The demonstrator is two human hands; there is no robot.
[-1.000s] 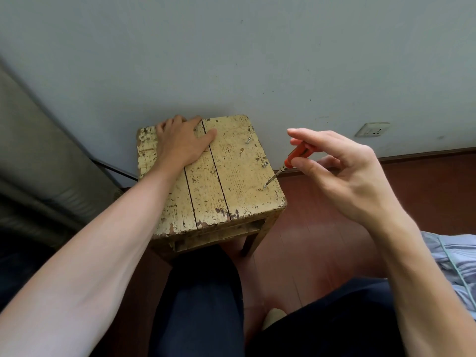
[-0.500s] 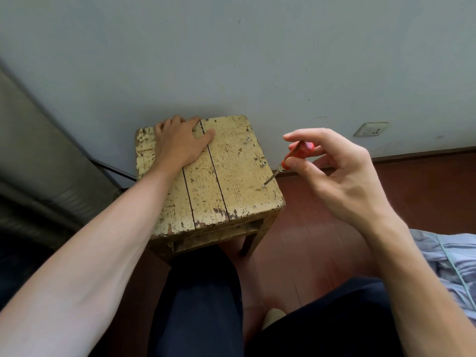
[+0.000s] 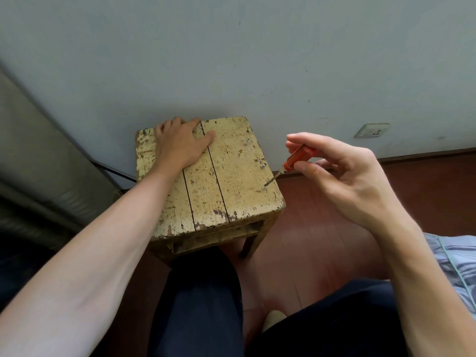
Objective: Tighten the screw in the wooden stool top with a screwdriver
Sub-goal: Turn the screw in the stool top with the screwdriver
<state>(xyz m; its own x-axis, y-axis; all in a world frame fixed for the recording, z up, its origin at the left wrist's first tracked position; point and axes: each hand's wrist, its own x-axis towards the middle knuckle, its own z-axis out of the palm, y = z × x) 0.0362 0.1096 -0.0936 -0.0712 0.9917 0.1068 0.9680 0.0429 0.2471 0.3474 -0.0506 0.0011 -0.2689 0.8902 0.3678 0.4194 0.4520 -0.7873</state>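
Tightening in progress: left hand (image 3: 181, 145) presses flat on the stool top (image 3: 231, 176), right hand (image 3: 342, 173) pinches the screwdriver (image 3: 296, 158), tip on the screw (image 3: 264, 187); next likely another twist.

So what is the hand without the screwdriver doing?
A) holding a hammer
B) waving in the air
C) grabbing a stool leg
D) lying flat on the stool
D: the left hand rests palm-down on the stool top, while the right hand pinches the red screwdriver.
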